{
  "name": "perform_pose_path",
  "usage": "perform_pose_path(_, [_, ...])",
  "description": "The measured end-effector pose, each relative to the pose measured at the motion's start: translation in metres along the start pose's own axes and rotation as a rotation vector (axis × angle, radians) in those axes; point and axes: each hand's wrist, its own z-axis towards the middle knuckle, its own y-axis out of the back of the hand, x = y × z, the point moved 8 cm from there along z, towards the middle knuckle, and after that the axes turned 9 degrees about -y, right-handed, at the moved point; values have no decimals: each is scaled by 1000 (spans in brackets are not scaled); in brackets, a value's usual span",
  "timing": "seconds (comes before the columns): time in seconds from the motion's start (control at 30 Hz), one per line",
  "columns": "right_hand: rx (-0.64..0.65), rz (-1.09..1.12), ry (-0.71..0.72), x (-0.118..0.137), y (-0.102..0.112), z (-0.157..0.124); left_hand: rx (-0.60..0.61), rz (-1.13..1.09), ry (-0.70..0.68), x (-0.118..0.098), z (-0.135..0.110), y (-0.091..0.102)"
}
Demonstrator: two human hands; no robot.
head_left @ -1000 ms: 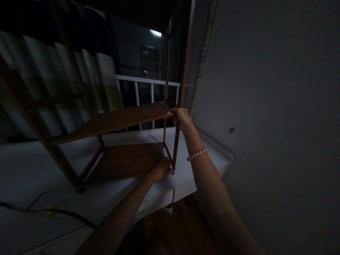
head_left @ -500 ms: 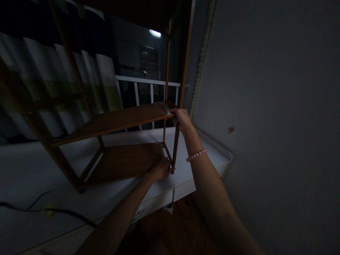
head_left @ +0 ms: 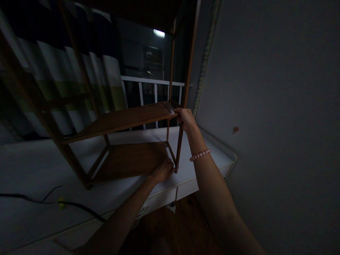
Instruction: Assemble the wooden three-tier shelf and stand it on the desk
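A brown wooden shelf rack with upright posts (head_left: 179, 148) stands on a white surface. My right hand (head_left: 187, 119), a pink bead bracelet (head_left: 200, 154) at its wrist, pinches the front right corner of the middle shelf board (head_left: 132, 117), close to the post. Lower down, my left hand (head_left: 163, 170) has its fingers curled at the front right corner of the bottom shelf board (head_left: 130, 161), beside the foot of the same post. Its fingertips are partly hidden. Dim light blurs the joints between boards and frame.
The white cabinet top (head_left: 191, 173) has drawers below. A black cable (head_left: 82, 208) lies at its left front. Behind the rack are a striped curtain (head_left: 114, 81) and a window with a white railing (head_left: 155, 81). A grey wall (head_left: 278, 106) closes the right side.
The view has shifted slightly, so everything appears a little farther right. Both hands keep their places on the two shelf boards.
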Motion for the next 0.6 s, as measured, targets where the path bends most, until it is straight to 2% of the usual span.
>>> perform_pose_path(0.17, [-12, 3, 13, 0, 2, 2, -71, -136, 19, -6, -5, 8])
perform_pose_path(0.23, [-21, -9, 15, 0, 3, 2, -144, -206, 53, -9, -10, 17])
perform_pose_path(0.3, [-19, -18, 20, 0, 3, 1, -267, -273, 128, -8, -21, 27])
perform_pose_path(0.43, [-10, -18, 24, 2, 2, -1, -594, -427, 395, 3, -68, 41])
perform_pose_path(0.53, [-35, -31, 14, 2, 4, -3, -807, -625, 646, 18, -112, 35])
perform_pose_path(0.6, [-52, -54, 9, 3, 5, -3, -903, -813, 777, 27, -133, 26])
